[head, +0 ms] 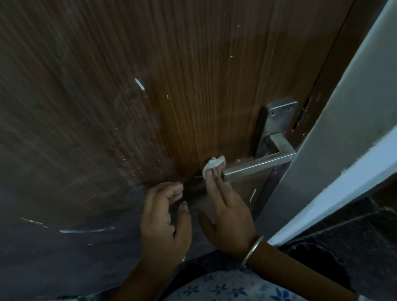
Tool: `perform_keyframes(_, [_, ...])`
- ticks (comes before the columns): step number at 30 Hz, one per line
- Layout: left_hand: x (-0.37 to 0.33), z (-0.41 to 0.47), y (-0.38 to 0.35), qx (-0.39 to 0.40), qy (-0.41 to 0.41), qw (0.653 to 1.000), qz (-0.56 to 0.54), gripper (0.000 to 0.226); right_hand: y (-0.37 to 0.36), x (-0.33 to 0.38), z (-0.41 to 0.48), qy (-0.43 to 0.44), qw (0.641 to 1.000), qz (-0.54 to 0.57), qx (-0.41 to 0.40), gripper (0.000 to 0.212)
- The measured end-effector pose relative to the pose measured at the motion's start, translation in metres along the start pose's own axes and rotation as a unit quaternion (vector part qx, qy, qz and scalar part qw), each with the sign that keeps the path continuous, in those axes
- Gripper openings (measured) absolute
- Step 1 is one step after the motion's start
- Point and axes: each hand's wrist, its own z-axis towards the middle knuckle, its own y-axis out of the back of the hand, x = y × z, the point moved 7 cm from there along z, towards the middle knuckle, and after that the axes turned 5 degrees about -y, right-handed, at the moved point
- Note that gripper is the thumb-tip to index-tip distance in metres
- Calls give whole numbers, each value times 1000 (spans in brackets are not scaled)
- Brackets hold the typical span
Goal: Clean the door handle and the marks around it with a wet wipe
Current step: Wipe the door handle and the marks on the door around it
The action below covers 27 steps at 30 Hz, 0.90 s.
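One wipe [213, 164] under the right hand [227, 213] — handle [259, 165] beside, scratched door [181, 75] around.

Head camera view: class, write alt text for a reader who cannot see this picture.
A person's right hand presses a small wadded white wet wipe against a brown wooden door at the free end of a metal door handle. The left hand is beside it, fingers loosely curled, holding nothing. Pale marks streak the door.
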Motion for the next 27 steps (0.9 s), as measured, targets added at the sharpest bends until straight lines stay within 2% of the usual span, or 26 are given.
perform_keyframes(4, [2, -3, 0, 18, 8, 1000, -7, 27, -9, 16, -1, 78, 995, -52, 23, 94])
perform_keyframes(9, [6, -1, 0, 13, 6, 1000, -13, 27, -6, 5, -2, 95, 992, -87, 16, 85])
perform_keyframes(11, [7, -2, 0, 9, 3, 1000, -21, 26, -3, -7, -3, 79, 991, -105, 6, 81])
perform_keyframes(15, [10, -2, 0, 4, -3, 999, -33, 25, 5, -38, -8, -19, 993, -113, -23, 63])
perform_keyframes(18, [11, -2, -1, 5, 1, 999, -39, 25, 10, -56, -13, -83, 991, -95, -54, 61])
perform_keyframes(20, [12, -3, -1, 6, 3, 999, -39, 25, 9, -56, -13, -89, 990, -83, -69, 61])
perform_keyframes(23, [12, -3, 0, 11, 0, 1000, -25, 28, 1, -50, -12, -97, 992, -43, -71, 72])
perform_keyframes(25, [14, -3, 1, 11, 8, 1000, -16, 29, -5, -41, -10, -79, 995, -33, -48, 77])
perform_keyframes(27, [14, -2, 1, 11, 12, 1000, -9, 27, -17, -24, -10, -6, 999, -41, 9, 85])
